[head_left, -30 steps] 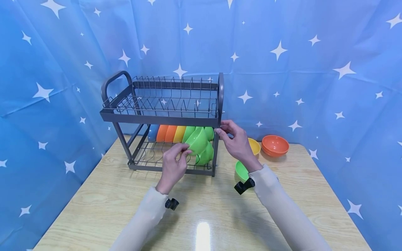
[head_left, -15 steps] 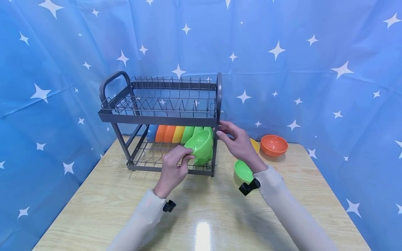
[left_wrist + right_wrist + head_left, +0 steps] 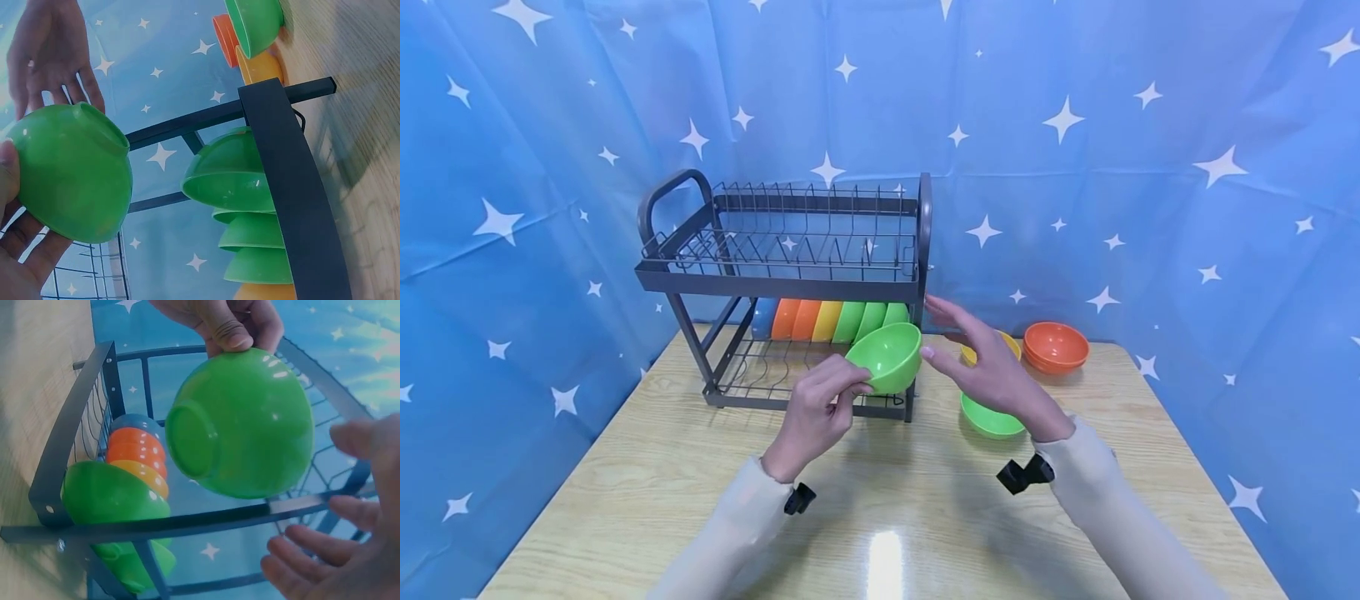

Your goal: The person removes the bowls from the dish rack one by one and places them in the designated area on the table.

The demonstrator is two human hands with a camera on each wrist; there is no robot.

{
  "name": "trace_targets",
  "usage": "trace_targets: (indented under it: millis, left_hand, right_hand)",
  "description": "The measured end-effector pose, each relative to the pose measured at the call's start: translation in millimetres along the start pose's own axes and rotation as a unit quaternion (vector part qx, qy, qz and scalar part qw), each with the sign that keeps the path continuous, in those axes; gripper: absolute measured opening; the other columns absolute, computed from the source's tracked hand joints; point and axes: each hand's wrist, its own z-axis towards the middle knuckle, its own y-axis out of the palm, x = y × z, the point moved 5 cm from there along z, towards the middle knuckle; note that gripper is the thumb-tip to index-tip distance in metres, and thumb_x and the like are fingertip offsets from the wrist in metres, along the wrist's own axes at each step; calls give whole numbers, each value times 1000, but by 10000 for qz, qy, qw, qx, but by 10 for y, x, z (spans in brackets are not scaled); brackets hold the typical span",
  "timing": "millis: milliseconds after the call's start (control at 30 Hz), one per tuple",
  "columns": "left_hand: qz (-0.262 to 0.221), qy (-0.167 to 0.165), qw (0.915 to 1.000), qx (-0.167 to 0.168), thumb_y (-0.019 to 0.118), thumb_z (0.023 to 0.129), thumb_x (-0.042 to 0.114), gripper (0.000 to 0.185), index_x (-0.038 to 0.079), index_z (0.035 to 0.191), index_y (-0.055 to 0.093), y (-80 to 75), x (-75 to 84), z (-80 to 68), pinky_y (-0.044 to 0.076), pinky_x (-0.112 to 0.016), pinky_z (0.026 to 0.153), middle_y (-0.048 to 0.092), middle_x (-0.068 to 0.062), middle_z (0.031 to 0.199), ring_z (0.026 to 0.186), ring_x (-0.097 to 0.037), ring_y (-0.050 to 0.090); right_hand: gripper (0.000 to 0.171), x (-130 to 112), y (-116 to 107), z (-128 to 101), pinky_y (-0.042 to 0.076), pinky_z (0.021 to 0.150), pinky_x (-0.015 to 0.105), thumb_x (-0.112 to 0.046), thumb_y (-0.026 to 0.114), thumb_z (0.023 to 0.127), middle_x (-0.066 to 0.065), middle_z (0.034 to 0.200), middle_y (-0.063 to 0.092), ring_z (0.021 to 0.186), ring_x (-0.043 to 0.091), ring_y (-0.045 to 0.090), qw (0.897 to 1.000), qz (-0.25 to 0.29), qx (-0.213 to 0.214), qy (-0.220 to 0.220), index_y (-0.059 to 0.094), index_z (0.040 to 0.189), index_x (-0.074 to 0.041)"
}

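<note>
green bowl [image 3: 887, 356] pinched by l hand [image 3: 815, 414] near rack [image 3: 790, 283]; r hand [image 3: 992, 367] spread flat beside it.

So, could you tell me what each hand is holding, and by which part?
The left hand pinches the green bowl by its rim; the right hand is open, holding nothing.

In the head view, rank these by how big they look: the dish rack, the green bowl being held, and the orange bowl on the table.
1. Dish rack, by far the largest.
2. Held green bowl, gripped by the left hand.
3. Orange bowl.
The two bowls look nearly alike; the green one is nearer the camera, so their order is unsure.
</note>
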Motion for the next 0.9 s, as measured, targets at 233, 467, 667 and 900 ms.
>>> trace_targets:
  millis: [233,467,667,900]
  left_hand:
    - [44,189,9992,-349,72,89,-3,13,9,94,73,11,82,27,57,-20,70,76,1,87,79,-11,66]
    - [104,415,9968,-678,70,96,5,7,11,93,72,43,168,56,56,-18,70,75,2,91,81,-10,63]
    - [259,587,9937,-917,73,89,-4,16,11,94,72,74,216,53,58,-18,74,75,2,92,84,-11,65]
    - [298,720,9911,-1082,69,83,-14,28,11,93,72,95,244,60,57,-16,76,73,5,89,84,-10,63]
  right_hand:
    - [72,-173,-72,-185,41,116,60,-26,79,92,1,162,43,149,28,42,9910,-728,-182,-1107,44,155,-22]
    - [68,-302,-53,-347,46,116,42,-21,83,86,4,156,51,145,21,47,9697,-1176,-571,-2062,54,148,-20]
    - [51,-322,-31,-425,51,108,29,-8,84,83,2,137,66,130,22,60,9568,-1389,-538,-2497,68,131,-16]
    - [33,-268,-60,-476,53,91,17,-4,85,81,-6,109,74,103,9,66,9516,-1262,-359,-2779,77,111,-15]
